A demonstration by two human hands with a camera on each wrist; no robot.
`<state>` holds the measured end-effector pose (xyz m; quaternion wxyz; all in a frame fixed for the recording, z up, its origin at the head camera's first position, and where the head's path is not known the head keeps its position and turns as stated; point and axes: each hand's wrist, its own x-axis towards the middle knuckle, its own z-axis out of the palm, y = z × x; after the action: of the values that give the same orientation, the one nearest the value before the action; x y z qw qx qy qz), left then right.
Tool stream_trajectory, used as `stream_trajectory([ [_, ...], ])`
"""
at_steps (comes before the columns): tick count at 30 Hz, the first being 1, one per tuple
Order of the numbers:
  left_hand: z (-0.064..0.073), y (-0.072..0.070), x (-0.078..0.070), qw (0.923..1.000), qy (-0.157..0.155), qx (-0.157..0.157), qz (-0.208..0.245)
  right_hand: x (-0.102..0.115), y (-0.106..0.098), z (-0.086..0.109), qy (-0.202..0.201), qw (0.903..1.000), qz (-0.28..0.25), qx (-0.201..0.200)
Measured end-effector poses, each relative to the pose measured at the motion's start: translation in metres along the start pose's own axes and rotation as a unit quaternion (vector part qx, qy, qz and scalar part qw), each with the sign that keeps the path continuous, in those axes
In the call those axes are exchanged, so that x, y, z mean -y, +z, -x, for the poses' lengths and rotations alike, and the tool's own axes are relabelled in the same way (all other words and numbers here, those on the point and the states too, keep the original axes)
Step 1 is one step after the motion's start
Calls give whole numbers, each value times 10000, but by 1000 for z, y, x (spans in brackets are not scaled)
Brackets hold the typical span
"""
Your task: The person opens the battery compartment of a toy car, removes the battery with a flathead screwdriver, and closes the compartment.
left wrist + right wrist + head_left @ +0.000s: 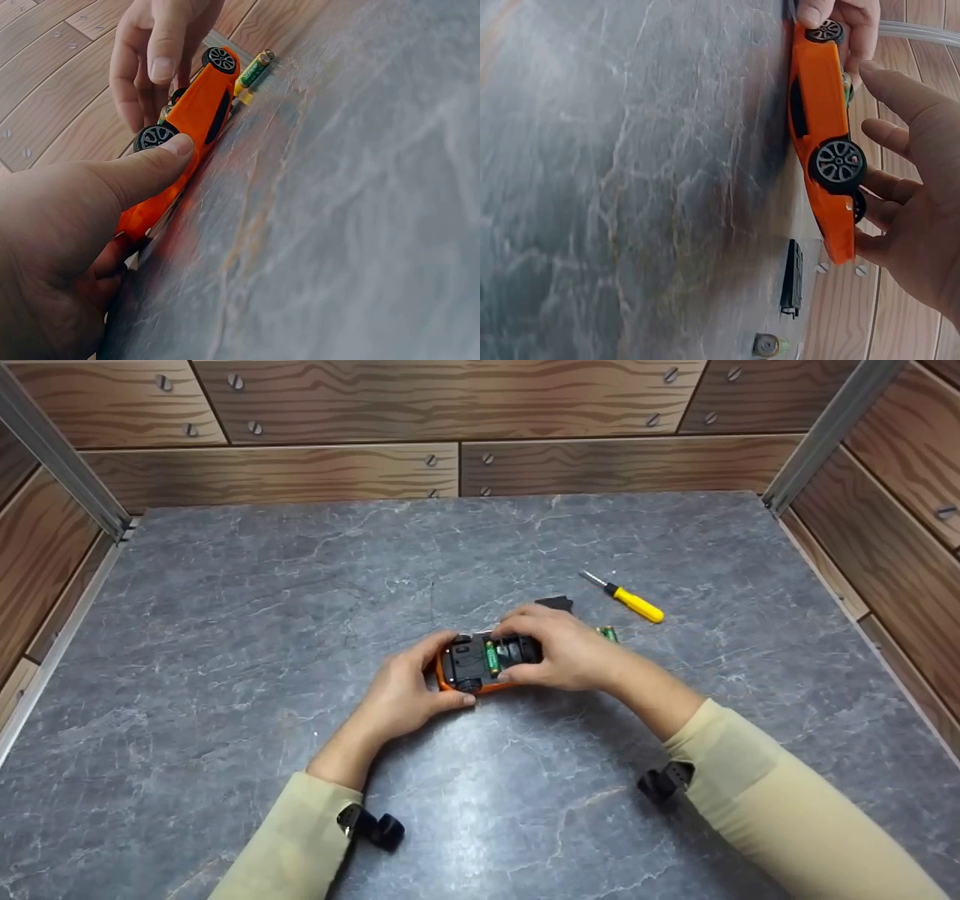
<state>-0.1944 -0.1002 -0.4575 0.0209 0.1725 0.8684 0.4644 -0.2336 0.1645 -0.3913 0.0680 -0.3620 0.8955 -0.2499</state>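
An orange toy car [466, 660] lies upside down on the grey table, its black underside facing up. One green battery [492, 658] sits in its uncovered battery compartment. My left hand [409, 690] grips one end of the car, with the thumb [161, 161] along its side by a wheel. Over the compartment and the other end is my right hand [566, 649], fingers apart and loosely bent. The right wrist view shows its thumb [892, 90] close to the battery, with nothing seen between thumb and forefinger. Part of the compartment is hidden under this hand.
Behind the right hand lies a black battery cover [555, 604], partly hidden. Loose green batteries [606, 634] rest beside that hand, also partly covered. Farther right is a screwdriver [634, 604] with a yellow handle. Wood-patterned panels [450, 405] border the table.
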Motion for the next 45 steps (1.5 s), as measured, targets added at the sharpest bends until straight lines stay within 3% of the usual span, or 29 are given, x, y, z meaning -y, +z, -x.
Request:
stream_trajectory([
  [16, 0, -1, -1, 10000, -6, 13, -96, -3, 8, -5, 205, 9996, 107, 145],
  [36, 0, 0, 1, 9999, 132, -57, -67, -5, 11, -9, 13, 10000, -6, -1],
  [45, 0, 1, 1, 10000, 26, -29, -29, -7, 12, -10, 32, 10000, -86, 10],
])
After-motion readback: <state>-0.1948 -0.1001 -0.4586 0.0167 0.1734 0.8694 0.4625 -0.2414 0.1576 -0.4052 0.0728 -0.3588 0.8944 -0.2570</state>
